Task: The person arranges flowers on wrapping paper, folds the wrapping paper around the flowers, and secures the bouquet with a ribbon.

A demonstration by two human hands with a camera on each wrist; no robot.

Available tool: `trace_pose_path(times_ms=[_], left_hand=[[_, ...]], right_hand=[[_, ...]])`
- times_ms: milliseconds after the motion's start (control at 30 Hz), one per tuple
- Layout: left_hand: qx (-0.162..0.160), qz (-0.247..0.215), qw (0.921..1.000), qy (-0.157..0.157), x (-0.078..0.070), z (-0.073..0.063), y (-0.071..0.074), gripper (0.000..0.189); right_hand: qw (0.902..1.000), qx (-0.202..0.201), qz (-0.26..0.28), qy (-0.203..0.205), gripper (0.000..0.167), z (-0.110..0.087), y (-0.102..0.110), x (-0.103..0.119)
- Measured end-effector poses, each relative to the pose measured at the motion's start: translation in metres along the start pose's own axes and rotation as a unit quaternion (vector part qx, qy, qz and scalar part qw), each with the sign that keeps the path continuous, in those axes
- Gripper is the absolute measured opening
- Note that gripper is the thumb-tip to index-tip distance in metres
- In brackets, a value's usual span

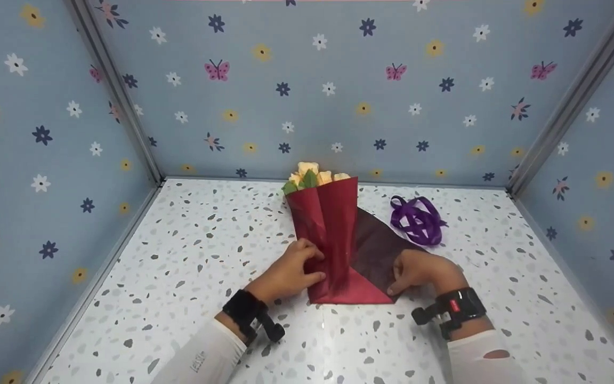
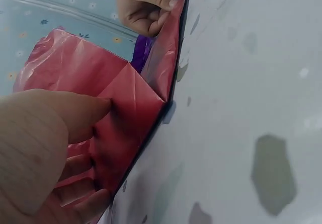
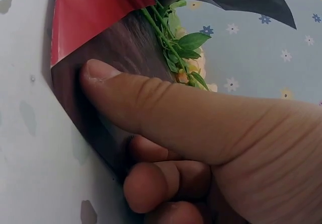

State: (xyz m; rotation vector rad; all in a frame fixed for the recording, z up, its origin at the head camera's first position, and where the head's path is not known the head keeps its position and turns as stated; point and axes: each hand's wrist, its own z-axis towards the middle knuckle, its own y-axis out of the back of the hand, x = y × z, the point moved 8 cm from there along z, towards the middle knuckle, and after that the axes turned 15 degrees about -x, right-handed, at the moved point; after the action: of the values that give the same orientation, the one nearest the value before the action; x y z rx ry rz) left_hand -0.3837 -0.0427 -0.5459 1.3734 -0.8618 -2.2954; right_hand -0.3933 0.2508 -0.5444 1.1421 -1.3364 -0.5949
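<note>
A bouquet of pale peach flowers (image 1: 308, 169) with green leaves stands out of wrapping paper (image 1: 339, 224) that is red on one side and dark on the other. The red part is folded over the stems; the dark side (image 1: 373, 245) spreads to the right. At the left edge of the folded part, my left hand (image 1: 288, 269) holds the paper, its thumb on the red face and its fingers curled in the left wrist view. My right hand (image 1: 424, 269) pinches the right edge, thumb on the dark side and fingers curled at the border. Green stems (image 3: 160, 26) show in the right wrist view.
A loose coil of purple ribbon (image 1: 419, 220) lies to the right of the paper, beyond my right hand. The speckled white tabletop (image 1: 205, 245) is bounded by patterned blue panels (image 1: 339, 106) at the back and both sides.
</note>
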Motion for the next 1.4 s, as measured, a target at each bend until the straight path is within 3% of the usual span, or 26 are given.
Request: trace_pose_path(times_ms=[167, 200, 233, 300, 467, 600, 733, 900, 1200, 1400], left_hand=[[0.017, 0.049, 0.9976, -0.047, -0.005, -0.003, -0.009, 0.042], [0.018, 0.058, 0.9968, -0.052, -0.006, -0.003, -0.010, 0.042], [0.023, 0.064, 0.9968, -0.042, -0.016, -0.005, -0.006, 0.041], [0.028, 0.078, 0.9958, -0.040, -0.019, -0.006, -0.006, 0.040], [0.043, 0.088, 0.9949, -0.025, -0.023, -0.008, -0.007, 0.042], [0.044, 0.087, 0.9949, -0.026, -0.027, -0.009, -0.007, 0.040], [0.050, 0.092, 0.9934, -0.046, -0.031, -0.009, -0.008, 0.034], [0.072, 0.090, 0.9925, -0.040, -0.027, -0.009, -0.005, 0.039], [0.032, 0.096, 0.9948, 0.014, -0.004, -0.001, 0.015, 0.043], [0.030, 0.099, 0.9946, 0.007, -0.002, -0.002, 0.015, 0.045]], right_hand=[[0.9998, -0.015, 0.010, -0.002, 0.038, -0.002, 0.008, 0.008], [0.9996, -0.027, 0.010, 0.004, 0.037, -0.002, 0.013, 0.012], [0.9988, -0.046, 0.011, 0.013, 0.036, -0.003, 0.018, 0.020], [0.9940, -0.097, 0.015, 0.049, 0.031, -0.005, 0.032, 0.039], [0.9643, -0.205, 0.047, 0.161, 0.014, -0.023, 0.055, 0.105], [0.9394, -0.229, 0.031, 0.253, 0.004, -0.034, 0.045, 0.146], [0.9225, -0.231, -0.020, 0.309, 0.005, -0.033, 0.021, 0.163], [0.9275, -0.193, -0.075, 0.311, 0.008, -0.022, -0.010, 0.163], [0.9364, -0.156, -0.114, 0.293, 0.007, -0.010, -0.038, 0.155], [0.9243, -0.178, -0.130, 0.311, 0.014, -0.010, -0.044, 0.159]])
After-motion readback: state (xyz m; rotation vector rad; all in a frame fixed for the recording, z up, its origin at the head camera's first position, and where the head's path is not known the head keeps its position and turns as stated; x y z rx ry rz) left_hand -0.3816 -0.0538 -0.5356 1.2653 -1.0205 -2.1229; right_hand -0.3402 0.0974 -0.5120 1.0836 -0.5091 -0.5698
